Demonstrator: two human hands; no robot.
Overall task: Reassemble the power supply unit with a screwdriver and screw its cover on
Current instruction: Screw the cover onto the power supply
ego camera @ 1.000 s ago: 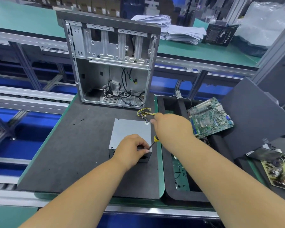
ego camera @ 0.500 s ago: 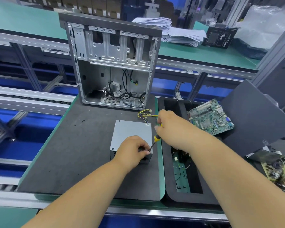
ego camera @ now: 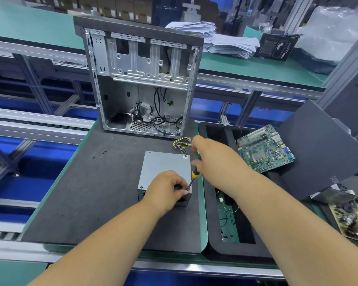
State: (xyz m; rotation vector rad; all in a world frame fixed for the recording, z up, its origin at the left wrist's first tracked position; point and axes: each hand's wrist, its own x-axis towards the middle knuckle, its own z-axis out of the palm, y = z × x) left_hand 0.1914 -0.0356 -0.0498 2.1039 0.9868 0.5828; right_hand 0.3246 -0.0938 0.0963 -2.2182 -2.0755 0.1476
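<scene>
On the dark foam mat of the counter [ego camera: 87, 203] sits the boxy grey metal power supply unit [ego camera: 163, 168], left hand [ego camera: 165, 191] pinching its near right corner, right hand [ego camera: 211, 157] gripping the tilted yellow-collared screwdriver [ego camera: 192, 178].

Matt grey sheet metal on the power supply unit [ego camera: 165, 168], smooth and dull; under it a matt, dark foam-like mat [ego camera: 95, 188]; the screwdriver [ego camera: 192, 178] shows glossy yellow-black plastic.

A factory workshop for building computers, long green worktop [ego camera: 256, 67] running past metal frame rails, an open computer case [ego camera: 141, 79] standing on a dark mat, a green circuit board [ego camera: 265, 149] lying nearby, paper stacks [ego camera: 225, 40] piling up behind
</scene>
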